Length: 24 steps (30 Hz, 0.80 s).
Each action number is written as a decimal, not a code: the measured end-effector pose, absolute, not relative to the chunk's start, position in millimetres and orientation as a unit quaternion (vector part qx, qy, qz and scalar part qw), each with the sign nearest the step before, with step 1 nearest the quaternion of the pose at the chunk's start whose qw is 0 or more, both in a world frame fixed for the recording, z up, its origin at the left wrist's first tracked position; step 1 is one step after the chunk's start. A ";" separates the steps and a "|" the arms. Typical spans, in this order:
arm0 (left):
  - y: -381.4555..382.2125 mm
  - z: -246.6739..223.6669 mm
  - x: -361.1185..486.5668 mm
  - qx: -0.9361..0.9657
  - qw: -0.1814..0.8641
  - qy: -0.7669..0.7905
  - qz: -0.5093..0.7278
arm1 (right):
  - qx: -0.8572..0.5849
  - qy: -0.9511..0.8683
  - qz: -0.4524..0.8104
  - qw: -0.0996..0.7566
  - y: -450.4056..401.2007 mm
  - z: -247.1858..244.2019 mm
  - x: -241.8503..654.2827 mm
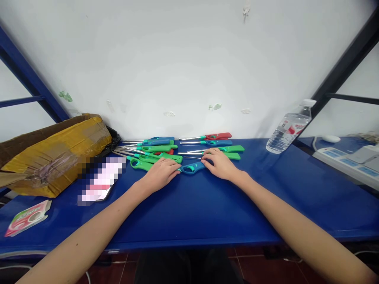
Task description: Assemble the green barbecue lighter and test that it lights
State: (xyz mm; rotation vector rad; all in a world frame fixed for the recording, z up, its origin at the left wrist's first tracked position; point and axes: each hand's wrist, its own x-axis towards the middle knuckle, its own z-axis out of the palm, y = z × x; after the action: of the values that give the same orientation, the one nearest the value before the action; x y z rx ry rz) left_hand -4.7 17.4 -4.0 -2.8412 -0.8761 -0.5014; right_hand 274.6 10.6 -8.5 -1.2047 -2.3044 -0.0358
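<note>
A blue long-nosed lighter (192, 168) lies level just above or on the blue table between my hands. My left hand (161, 173) is closed at its nozzle end, and the metal tube is hidden under the fingers. At the handle's other end, my right hand (220, 163) grips with thumb and fingertips. Behind my left hand is a loose pile of several lighters, mostly green, with a green one (140, 164) at the near side. Beyond my right hand, more lie roughly side by side, among them a red lighter (219, 136) and a blue lighter (218, 142).
A taped cardboard box (59, 157) stands at the left, with a blurred-out phone (102, 181) beside it and a torn pink packet (28, 217) in front. On the right are a water bottle (288, 128) and a white power strip (349, 165). A white wall (189, 71) bounds the back.
</note>
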 end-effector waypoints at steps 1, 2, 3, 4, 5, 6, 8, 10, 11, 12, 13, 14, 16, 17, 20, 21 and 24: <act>17.9 -4.4 -4.6 -0.940 0.065 -0.291 -0.164 | -0.450 -0.853 -0.016 0.265 12.7 -9.5 277.0; 18.4 -4.9 -4.3 -0.940 0.067 -0.292 -0.162 | -0.452 -0.852 -0.016 0.264 14.3 -10.4 278.7; 18.8 -5.5 -4.1 -0.940 0.068 -0.292 -0.161 | -0.453 -0.851 -0.016 0.263 15.4 -11.2 279.8; 19.1 -6.3 -3.8 -0.940 0.069 -0.293 -0.162 | -0.454 -0.851 -0.016 0.263 16.0 -11.9 280.3; 19.2 -7.1 -3.6 -0.939 0.070 -0.293 -0.165 | -0.456 -0.850 -0.015 0.263 16.3 -12.5 280.4; 19.2 -7.9 -3.3 -0.938 0.069 -0.293 -0.170 | -0.457 -0.850 -0.013 0.262 16.3 -12.9 280.4; 18.5 -9.3 -2.8 -0.936 0.067 -0.294 -0.182 | -0.460 -0.848 -0.009 0.262 16.1 -12.8 280.6; 16.5 -9.9 -2.0 -0.933 0.066 -0.296 -0.194 | -0.458 -0.849 -0.004 0.264 15.3 -10.7 281.6; 15.0 -9.6 -1.4 -0.931 0.067 -0.297 -0.200 | -0.453 -0.851 0.000 0.265 14.5 -8.7 282.3; 13.3 -8.8 -0.7 -0.930 0.068 -0.296 -0.208 | -0.446 -0.854 0.006 0.267 13.3 -6.0 282.9; 11.4 -7.6 0.0 -0.928 0.071 -0.295 -0.215 | -0.435 -0.860 0.014 0.268 11.8 -2.8 283.4; 9.6 -6.0 0.8 -0.926 0.076 -0.294 -0.223 | -0.423 -0.866 0.024 0.267 9.9 0.6 283.5; 6.9 -2.2 1.8 -0.923 0.094 -0.288 -0.236 | -0.395 -0.879 0.046 0.264 5.7 6.8 282.7; 6.3 -0.4 1.9 -0.922 0.105 -0.285 -0.241 | -0.383 -0.885 0.052 0.260 3.9 8.8 281.8; 8.3 1.8 0.2 -0.921 0.119 -0.280 -0.242 | -0.353 -0.903 0.051 0.241 0.9 8.6 278.0; 9.7 1.1 -0.8 -0.922 0.117 -0.280 -0.239 | -0.350 -0.906 0.048 0.234 0.8 6.6 276.8; 13.1 -3.5 -3.4 -0.925 0.104 -0.290 -0.224 | -0.359 -0.906 0.043 0.219 1.9 -0.6 274.1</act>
State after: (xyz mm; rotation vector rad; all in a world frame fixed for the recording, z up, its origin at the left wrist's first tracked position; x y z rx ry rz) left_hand -3.4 13.1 -3.5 -2.7270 -0.8545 -0.6595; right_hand 274.1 1.9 -0.6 -0.9934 -2.5077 0.1200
